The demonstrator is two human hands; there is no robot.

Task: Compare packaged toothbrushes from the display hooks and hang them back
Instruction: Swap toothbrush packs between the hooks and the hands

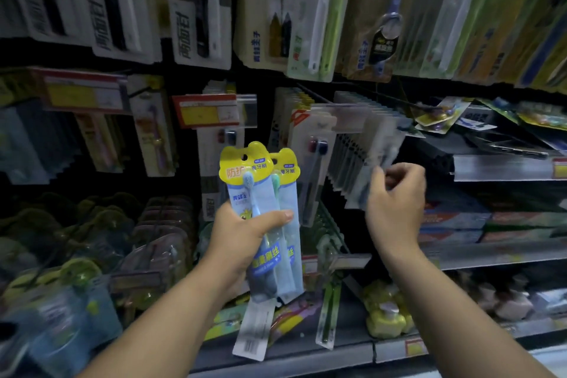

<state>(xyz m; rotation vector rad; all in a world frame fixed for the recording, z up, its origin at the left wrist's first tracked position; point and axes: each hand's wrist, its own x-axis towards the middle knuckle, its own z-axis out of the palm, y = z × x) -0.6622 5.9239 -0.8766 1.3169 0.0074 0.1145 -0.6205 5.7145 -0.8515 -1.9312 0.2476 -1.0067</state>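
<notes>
Head view: left hand [245, 230] grips toothbrush packs [260, 175]; right hand [395, 196] pinches a hanging pack [372, 163].

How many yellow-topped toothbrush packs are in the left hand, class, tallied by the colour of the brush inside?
Blue brush pack: 1
Green brush pack: 1
Total: 2, both gripped in the left hand.
Not counted: the blurred clear pack that the right hand pinches at the hook row.
</notes>
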